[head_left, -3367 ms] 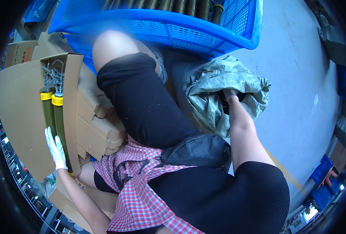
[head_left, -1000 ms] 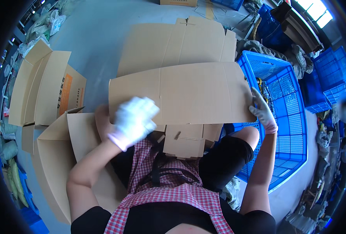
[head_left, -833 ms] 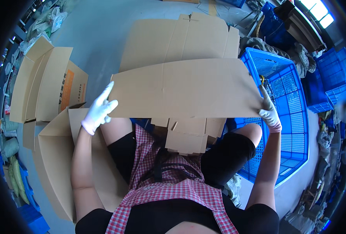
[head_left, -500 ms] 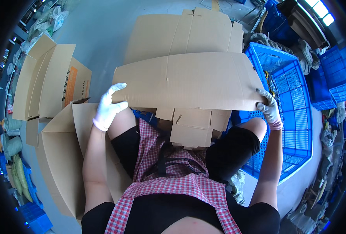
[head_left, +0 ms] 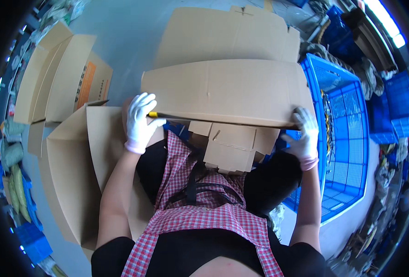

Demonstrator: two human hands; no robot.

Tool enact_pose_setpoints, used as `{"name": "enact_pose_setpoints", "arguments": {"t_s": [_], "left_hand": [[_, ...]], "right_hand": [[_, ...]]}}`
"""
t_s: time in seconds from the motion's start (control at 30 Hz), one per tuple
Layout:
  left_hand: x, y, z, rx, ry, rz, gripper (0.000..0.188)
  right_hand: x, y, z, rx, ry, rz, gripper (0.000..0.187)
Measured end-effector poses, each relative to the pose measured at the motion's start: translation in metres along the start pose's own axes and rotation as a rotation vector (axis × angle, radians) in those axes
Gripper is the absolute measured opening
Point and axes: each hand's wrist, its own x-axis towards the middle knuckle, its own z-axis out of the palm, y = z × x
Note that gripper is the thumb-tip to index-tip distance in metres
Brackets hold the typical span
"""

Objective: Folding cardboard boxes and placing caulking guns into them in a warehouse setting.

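Observation:
A folded sheet of brown cardboard (head_left: 227,90) lies across in front of me, its near edge toward my knees. Both hands wear white gloves with pink cuffs. My left hand (head_left: 141,122) is at the sheet's left near corner, fingers and thumb spread apart. Beside its thumb a small yellow piece (head_left: 153,114) shows at the sheet's edge; what it belongs to I cannot make out. At the right near corner, the bent fingers of my right hand (head_left: 304,136) touch the cardboard, the thumb apart below. Under the near edge, between my legs, sits a smaller cardboard piece with flaps (head_left: 231,145).
More flat cardboard (head_left: 227,34) lies beyond the sheet. To the left stand an opened carton with orange print (head_left: 59,83) and another open carton (head_left: 68,175). A large blue plastic crate (head_left: 347,138) stands close on the right, with blue bins (head_left: 398,106) behind it.
Both hands have moved inward along the sheet's near edge, the right one also lower. The near edge now shows a dark line, and the yellow piece has come into sight.

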Motion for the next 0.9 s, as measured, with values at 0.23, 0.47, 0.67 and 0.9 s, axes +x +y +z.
{"name": "enact_pose_setpoints", "arguments": {"t_s": [0.23, 0.47, 0.67, 0.9], "left_hand": [[0.006, -0.002, -0.012, -0.112, 0.032, -0.003, 0.028], [-0.002, 0.039, 0.022, -0.205, 0.613, -0.355, 0.036], [-0.014, 0.025, 0.001, -0.33, 0.456, -0.335, 0.038], [-0.026, 0.021, 0.012, -0.595, 0.401, -0.517, 0.027]], "right_hand": [[0.042, -0.072, 0.058, -0.028, 0.054, -0.244, 0.046], [0.028, -0.057, 0.067, -0.249, 0.223, -0.334, 0.047], [0.03, -0.058, 0.059, -0.214, 0.147, -0.302, 0.039], [0.031, -0.061, 0.075, -0.175, 0.129, -0.227, 0.04]]}}
